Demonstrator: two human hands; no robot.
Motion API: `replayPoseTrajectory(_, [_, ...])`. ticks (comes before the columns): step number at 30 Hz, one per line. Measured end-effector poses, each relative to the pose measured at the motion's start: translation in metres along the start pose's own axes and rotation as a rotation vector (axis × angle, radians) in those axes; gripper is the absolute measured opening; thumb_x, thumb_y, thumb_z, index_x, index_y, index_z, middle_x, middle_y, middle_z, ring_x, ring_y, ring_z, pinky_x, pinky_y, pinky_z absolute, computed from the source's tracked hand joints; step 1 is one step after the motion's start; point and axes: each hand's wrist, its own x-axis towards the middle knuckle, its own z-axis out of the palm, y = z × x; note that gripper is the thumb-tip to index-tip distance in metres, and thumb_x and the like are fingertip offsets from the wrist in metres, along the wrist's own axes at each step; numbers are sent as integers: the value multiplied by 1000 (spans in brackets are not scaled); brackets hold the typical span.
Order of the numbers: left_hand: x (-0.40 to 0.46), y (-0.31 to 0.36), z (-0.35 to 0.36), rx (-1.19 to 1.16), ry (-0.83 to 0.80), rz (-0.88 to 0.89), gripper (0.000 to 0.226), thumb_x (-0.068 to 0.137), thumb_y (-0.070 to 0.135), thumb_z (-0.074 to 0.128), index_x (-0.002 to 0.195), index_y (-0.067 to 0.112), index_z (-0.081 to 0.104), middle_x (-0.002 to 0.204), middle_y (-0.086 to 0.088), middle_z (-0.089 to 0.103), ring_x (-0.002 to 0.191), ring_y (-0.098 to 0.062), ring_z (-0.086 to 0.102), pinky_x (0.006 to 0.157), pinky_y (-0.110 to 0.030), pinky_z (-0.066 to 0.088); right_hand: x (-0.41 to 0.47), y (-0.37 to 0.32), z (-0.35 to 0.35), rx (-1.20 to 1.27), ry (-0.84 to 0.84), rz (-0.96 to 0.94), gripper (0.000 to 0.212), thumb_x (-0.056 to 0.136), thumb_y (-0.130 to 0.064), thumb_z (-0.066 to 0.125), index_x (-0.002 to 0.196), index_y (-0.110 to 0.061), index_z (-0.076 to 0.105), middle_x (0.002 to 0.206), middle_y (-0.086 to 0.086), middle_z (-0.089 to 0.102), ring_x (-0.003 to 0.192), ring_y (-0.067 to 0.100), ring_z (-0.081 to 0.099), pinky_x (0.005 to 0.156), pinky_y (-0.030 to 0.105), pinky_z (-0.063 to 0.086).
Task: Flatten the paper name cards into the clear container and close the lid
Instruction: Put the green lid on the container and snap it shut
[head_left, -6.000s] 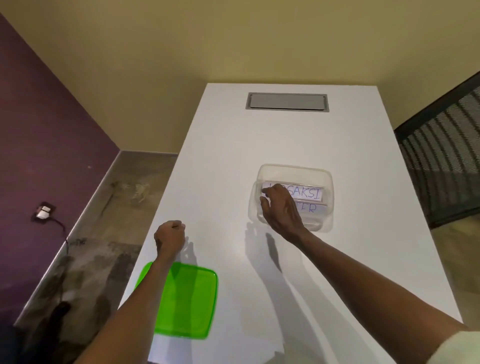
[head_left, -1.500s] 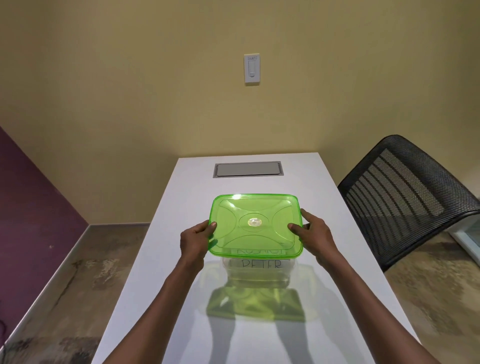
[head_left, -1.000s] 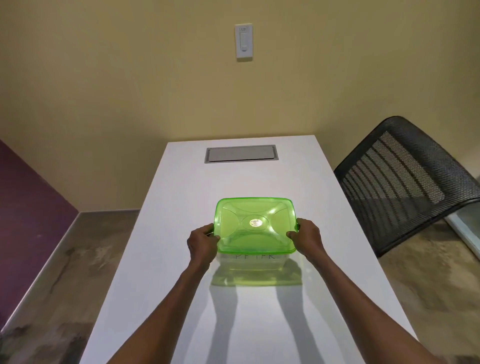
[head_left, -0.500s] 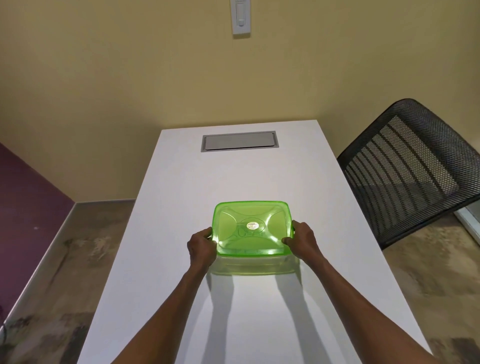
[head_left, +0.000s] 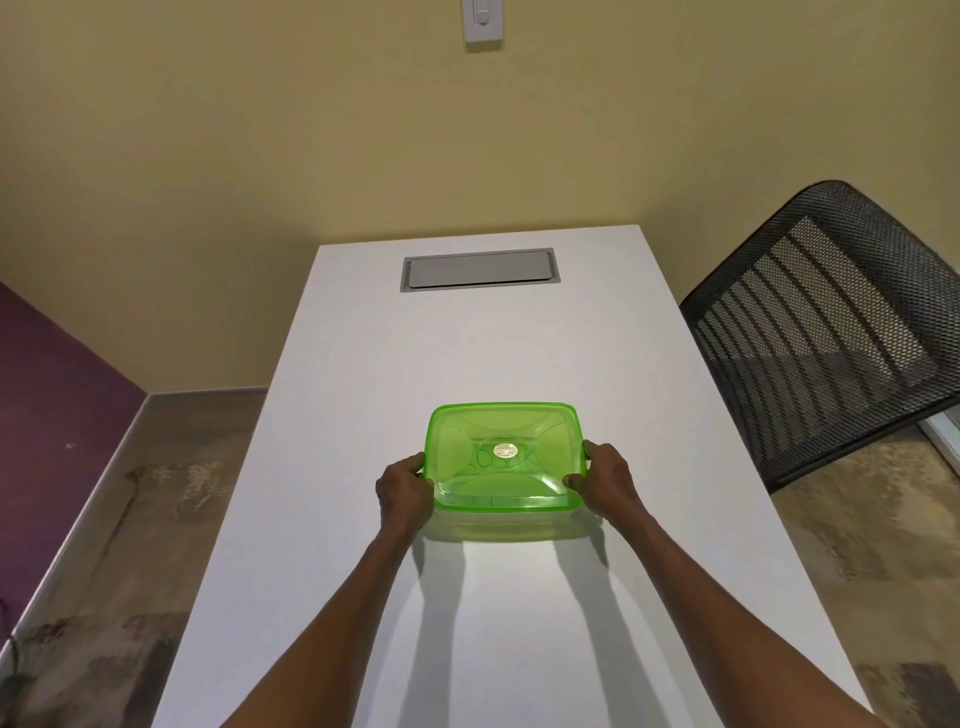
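The green lid (head_left: 503, 457) is being held down on the clear container (head_left: 506, 524), which is resting on the white desk (head_left: 519, 623), well on the near side of the grey hatch (head_left: 479, 269) set into it. The left hand (head_left: 404, 491) is being clamped on the lid's left edge and the right hand (head_left: 605, 480) on its right edge, probably so that pressure is being spread evenly and the rim is being seated on both sides at once. Lettering of the name cards (head_left: 501, 460) is being glimpsed faintly through the lid, lying inside. Whether the lid is being fully snapped shut cannot be told.
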Motion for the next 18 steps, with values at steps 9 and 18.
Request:
replayPoseTrajectory(9, [0, -4, 3, -27, 2, -19, 33, 74, -6, 54, 92, 13, 74, 73, -2, 64, 73, -26, 51, 70, -31, 43, 0, 8, 5, 107, -37, 40, 65, 81, -20, 73, 139, -6, 45, 118, 20, 53, 106, 31, 55, 83, 28, 44])
replayPoseTrajectory(18, [-5, -15, 17, -79, 28, -222, 19, 87, 12, 59, 74, 5, 70, 75, -16, 68, 76, -34, 62, 68, -33, 43, -7, 22, 6, 258, -168, 57, 97, 74, -14, 79, 150, -29, 22, 92, 5, 55, 80, 22, 53, 65, 26, 42])
